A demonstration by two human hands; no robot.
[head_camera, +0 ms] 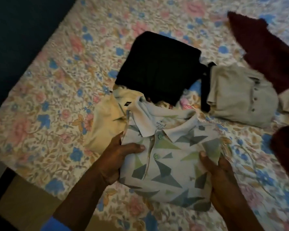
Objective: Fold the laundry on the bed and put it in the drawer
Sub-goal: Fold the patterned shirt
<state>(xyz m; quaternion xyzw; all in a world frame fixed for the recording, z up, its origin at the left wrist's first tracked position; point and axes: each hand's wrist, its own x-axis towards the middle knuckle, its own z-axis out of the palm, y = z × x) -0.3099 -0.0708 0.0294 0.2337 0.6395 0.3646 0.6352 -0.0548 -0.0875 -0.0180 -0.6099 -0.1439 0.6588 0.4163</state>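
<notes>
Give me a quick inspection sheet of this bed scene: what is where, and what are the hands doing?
Surface: floral bedsheet over the bed.
Job's things: folded geometric-print polo shirt nearest; folded black garment behind it; cream shirt at its left; folded grey button shirt to the right; maroon cloth lying loose, far right. Drawer not in view.
Clutter: nothing seen.
Grips: left hand and right hand each hold one side of the polo shirt, thumbs on top.
Cables: nothing seen.
Surroundings: dark floor left of the bed.
</notes>
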